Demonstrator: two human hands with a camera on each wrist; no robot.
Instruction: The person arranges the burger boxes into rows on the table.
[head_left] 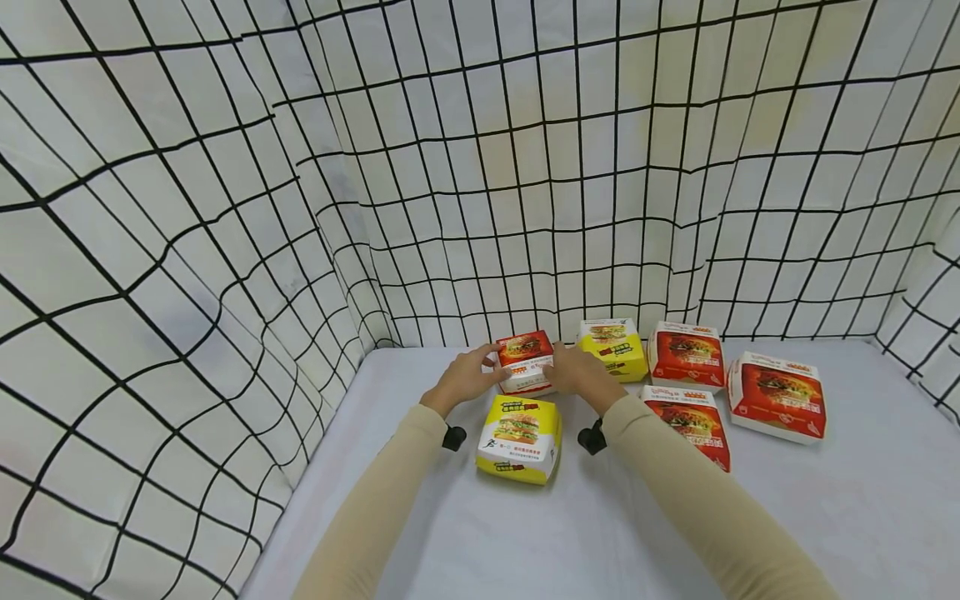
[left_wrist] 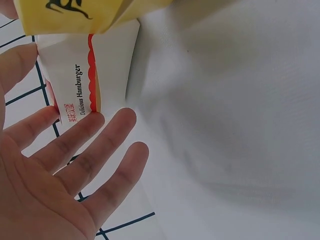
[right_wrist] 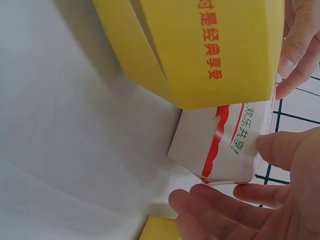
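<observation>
Both hands are at a small red-and-white hamburger box [head_left: 527,363] near the back of the white table. On its left side, my left hand [head_left: 465,379] holds it with thumb and fingertips; in the left wrist view the other fingers spread beside its printed white wall. From the right, my right hand [head_left: 581,371] holds a corner between thumb and fingers. Just in front of that box sits a yellow-and-white hamburger box [head_left: 519,439], between the two wrists. It covers part of the red-and-white box in both wrist views.
Right of the hands stand another yellow box [head_left: 612,348] and three red boxes, one at the back [head_left: 686,357], one in front partly behind the right sleeve [head_left: 690,421], one farthest right [head_left: 777,397]. Black netting [head_left: 525,208] over white sheeting walls the back and sides.
</observation>
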